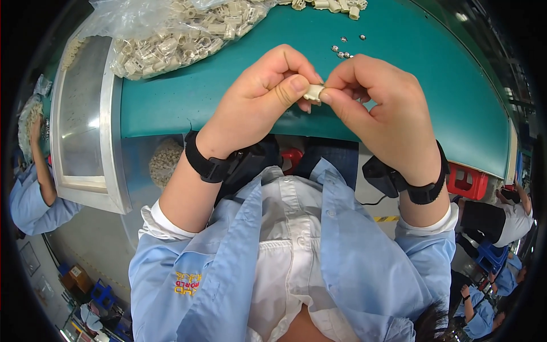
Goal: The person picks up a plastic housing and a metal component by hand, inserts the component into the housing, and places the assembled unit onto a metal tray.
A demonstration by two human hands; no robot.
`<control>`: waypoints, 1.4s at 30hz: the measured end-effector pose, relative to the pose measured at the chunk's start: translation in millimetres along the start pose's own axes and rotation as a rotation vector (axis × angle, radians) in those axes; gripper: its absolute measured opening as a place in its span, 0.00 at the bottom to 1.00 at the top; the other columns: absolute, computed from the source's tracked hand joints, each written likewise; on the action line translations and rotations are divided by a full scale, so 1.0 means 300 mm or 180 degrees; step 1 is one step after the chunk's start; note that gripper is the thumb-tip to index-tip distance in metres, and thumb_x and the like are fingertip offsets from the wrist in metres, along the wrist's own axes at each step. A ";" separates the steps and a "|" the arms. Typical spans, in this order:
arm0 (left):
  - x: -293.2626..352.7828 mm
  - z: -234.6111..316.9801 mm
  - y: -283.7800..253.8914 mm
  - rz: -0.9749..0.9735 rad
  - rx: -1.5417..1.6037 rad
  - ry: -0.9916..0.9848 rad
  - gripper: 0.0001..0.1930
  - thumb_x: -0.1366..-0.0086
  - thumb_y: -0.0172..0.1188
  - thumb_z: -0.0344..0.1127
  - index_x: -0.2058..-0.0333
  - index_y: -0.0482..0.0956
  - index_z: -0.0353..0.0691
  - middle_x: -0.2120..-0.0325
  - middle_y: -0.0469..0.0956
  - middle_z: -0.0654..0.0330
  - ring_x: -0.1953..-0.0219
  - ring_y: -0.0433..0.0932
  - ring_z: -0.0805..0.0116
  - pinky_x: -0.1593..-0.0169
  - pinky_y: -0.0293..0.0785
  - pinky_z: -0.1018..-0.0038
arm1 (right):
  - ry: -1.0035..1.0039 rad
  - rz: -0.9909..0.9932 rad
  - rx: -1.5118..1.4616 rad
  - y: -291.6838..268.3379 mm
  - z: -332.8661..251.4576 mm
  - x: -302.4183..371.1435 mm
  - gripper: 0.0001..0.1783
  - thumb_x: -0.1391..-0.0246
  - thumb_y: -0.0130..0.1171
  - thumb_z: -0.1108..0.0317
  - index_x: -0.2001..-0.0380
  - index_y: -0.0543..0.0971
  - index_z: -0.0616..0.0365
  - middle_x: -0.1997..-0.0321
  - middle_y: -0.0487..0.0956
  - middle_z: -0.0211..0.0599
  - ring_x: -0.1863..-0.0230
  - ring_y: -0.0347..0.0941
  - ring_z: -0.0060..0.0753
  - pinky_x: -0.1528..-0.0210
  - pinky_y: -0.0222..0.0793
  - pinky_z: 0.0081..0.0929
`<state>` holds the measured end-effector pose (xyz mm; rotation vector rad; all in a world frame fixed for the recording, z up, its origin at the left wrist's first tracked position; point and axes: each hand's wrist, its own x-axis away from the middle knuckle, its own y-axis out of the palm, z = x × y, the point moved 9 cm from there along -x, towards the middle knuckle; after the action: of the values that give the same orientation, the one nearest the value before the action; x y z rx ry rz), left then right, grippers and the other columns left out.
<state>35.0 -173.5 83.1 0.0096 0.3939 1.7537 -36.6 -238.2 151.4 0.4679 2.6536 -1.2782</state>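
A small cream plastic part [314, 93] is held above the green tabletop, in front of my chest. My left hand [256, 97] grips it between thumb and fingers. My right hand [383, 102] has thumb and index finger pinched against the part's right end. Whether a smaller piece sits in that pinch is hidden by the fingertips. Several small shiny metal pieces [344, 55] lie on the table just beyond my right hand.
A clear plastic bag [165, 54] full of cream parts lies at the far left of the green table [444, 85]. More loose parts [336, 5] lie at the far edge. A framed clear panel [82, 131] stands left. Red stools [466, 181] and other people [34, 194] are around.
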 end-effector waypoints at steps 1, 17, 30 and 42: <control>-0.001 -0.001 -0.001 0.0018 0.0082 -0.0066 0.10 0.33 0.48 0.38 0.62 0.67 0.37 0.69 0.72 0.61 0.67 0.72 0.74 0.61 0.69 0.79 | 0.0077 0.0076 -0.0218 -0.002 0.003 -0.003 0.05 0.55 0.61 0.77 0.75 0.75 0.62 0.77 0.74 0.27 0.77 0.67 0.17 0.75 0.64 0.15; -0.007 0.008 0.017 0.0122 0.0936 -0.0279 0.13 0.32 0.45 0.36 0.53 0.63 0.38 0.63 0.73 0.59 0.62 0.72 0.74 0.57 0.68 0.78 | -0.0508 0.0491 0.0257 -0.022 -0.078 0.003 0.12 0.63 0.66 0.75 0.71 0.76 0.59 0.74 0.76 0.31 0.72 0.71 0.28 0.70 0.66 0.21; 0.022 -0.007 -0.021 0.0396 0.0674 -0.0307 0.09 0.35 0.50 0.31 0.57 0.67 0.38 0.63 0.72 0.63 0.59 0.71 0.75 0.53 0.67 0.78 | 0.1139 0.1231 0.0490 -0.327 0.350 0.012 0.08 0.53 0.60 0.69 0.70 0.75 0.62 0.76 0.73 0.26 0.72 0.66 0.18 0.69 0.63 0.16; 0.034 0.013 -0.001 0.0252 0.0537 0.0099 0.08 0.35 0.49 0.30 0.58 0.69 0.39 0.63 0.72 0.64 0.59 0.71 0.77 0.55 0.67 0.80 | 0.1147 0.0828 0.0576 -0.274 0.464 -0.174 0.11 0.52 0.60 0.65 0.69 0.75 0.61 0.76 0.74 0.28 0.73 0.68 0.18 0.68 0.66 0.18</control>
<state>33.9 -162.8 84.5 0.1200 0.5700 1.7956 -15.1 -406.3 139.3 1.1270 2.6350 -1.4712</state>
